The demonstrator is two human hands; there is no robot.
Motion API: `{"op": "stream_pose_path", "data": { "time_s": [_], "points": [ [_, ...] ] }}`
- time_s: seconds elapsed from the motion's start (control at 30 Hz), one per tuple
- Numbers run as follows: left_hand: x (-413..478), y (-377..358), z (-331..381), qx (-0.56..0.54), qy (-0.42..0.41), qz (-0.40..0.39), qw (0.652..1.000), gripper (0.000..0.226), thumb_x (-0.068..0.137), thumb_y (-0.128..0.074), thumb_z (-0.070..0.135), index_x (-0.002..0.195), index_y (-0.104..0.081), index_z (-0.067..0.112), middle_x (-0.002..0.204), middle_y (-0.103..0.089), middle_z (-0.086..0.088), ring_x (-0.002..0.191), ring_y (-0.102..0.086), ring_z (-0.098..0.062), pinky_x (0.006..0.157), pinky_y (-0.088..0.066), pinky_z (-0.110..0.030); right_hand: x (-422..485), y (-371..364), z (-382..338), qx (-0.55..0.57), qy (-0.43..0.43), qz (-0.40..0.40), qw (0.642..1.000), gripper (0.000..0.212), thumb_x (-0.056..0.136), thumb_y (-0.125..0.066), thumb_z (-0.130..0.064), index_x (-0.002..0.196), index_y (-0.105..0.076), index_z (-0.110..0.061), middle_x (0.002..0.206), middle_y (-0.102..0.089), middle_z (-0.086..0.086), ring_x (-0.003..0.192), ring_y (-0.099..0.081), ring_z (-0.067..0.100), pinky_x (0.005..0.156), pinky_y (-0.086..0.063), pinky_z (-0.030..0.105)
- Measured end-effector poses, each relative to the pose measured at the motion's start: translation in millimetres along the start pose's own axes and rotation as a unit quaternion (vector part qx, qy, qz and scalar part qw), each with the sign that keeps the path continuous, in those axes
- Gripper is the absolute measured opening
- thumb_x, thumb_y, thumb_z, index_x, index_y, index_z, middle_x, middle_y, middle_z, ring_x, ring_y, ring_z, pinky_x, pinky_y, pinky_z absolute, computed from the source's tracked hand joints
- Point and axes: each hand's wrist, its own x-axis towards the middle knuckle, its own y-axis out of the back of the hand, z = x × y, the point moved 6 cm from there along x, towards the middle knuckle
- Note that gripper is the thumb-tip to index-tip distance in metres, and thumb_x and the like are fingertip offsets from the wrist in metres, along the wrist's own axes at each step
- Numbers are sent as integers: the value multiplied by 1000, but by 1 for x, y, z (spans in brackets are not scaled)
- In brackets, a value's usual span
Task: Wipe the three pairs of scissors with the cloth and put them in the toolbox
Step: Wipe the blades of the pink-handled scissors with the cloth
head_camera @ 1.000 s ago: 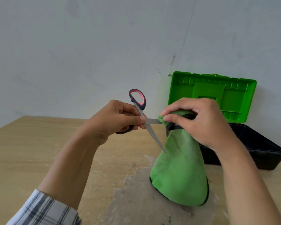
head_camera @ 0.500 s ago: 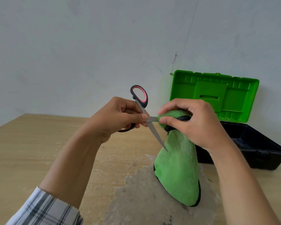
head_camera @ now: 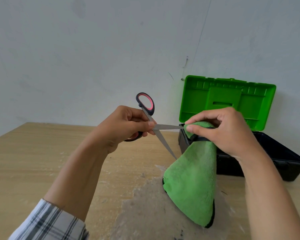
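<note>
My left hand [head_camera: 123,127] grips a pair of scissors [head_camera: 160,135] with black and pink handles, held in the air with the blades spread apart. One blade points right, the other slants down towards the table. My right hand [head_camera: 227,132] pinches a green cloth [head_camera: 192,184] around the tip of the right-pointing blade, and the rest of the cloth hangs down to the table. The toolbox [head_camera: 284,163] stands open at the right, with a black base and a raised green lid [head_camera: 227,101]. No other scissors are in view.
The wooden table [head_camera: 33,161] has a worn grey patch [head_camera: 145,213] under the cloth. A plain pale wall [head_camera: 93,49] stands right behind the table and the toolbox.
My right hand has slid the cloth rightwards along the blade, away from my left hand, so more bare blade shows. The hanging cloth has swung right with it.
</note>
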Motion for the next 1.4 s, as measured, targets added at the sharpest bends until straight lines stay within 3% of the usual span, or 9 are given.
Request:
{"op": "stream_pose_path", "data": {
  "time_s": [0.13,0.27,0.47,0.7,0.83,0.93,1.07,1.23,1.4],
  "points": [
    [1,2,-5,-25,34,7,999,13,91,-64,10,84,-75,6,58,-65,1,66,-51,-18,68,-44,-27,-3,21,9,-16,-10,61,998,13,75,-86,-30,80,-79,-40,78,-76,-23,78,-71,0,68,-56,20],
    [2,1,-7,-35,39,12,999,14,91,-64,11,83,-75,6,62,-67,-2,68,-53,-18,71,-46,-28,-4,28,-16,55,53,71,995,13,76,-84,-28,88,-80,-31,87,-79,-15,86,-74,5,78,-56,25],
    [3,-2,-3,-45,25,32,998,12,91,-64,8,84,-74,8,77,-71,-14,70,-55,-19,68,-46,-27,1,-14,-49,6,127,65,990,10,76,-86,-24,86,-82,-25,84,-75,-14,78,-69,5,70,-50,14],
    [3,-5,2,-53,-4,34,998,21,91,-65,9,72,-73,13,75,-68,-18,74,-48,-27,66,-40,-32,1,-40,-52,-23,166,114,979,9,78,-85,-21,86,-82,-20,82,-74,-5,73,-68,8,68,-52,26],
    [3,-3,3,-49,-10,38,998,20,92,-64,8,74,-72,11,68,-67,-12,68,-52,-23,58,-42,-24,-1,-44,-55,-38,175,138,974,10,77,-86,-20,86,-82,-19,82,-74,-4,72,-67,7,67,-52,24],
    [1,-1,5,-42,-22,49,998,17,92,-63,6,76,-72,9,61,-69,-5,53,-56,-9,52,-43,-18,-1,-47,-57,-54,177,149,971,11,76,-86,-21,86,-82,-20,81,-73,-4,70,-64,7,64,-50,20],
    [0,-2,7,-46,-33,64,996,17,91,-63,5,77,-72,9,77,-73,-21,59,-54,-16,59,-43,-27,0,-44,-54,-52,170,155,972,10,76,-86,-19,85,-82,-20,80,-72,-4,69,-63,6,63,-47,15],
    [1,3,5,-53,-25,77,995,13,92,-62,4,82,-72,6,81,-74,-21,54,-56,-9,56,-46,-20,1,-30,-41,-50,139,174,974,8,78,-84,-18,85,-82,-21,81,-73,-6,72,-66,7,67,-51,25],
    [4,4,-1,-64,-11,76,995,12,92,-63,5,82,-71,6,76,-74,-14,55,-57,-7,64,-48,-26,4,-18,-25,-61,105,183,976,8,79,-84,-18,85,-82,-21,81,-73,-10,72,-64,4,66,-49,13]
  ]
}}
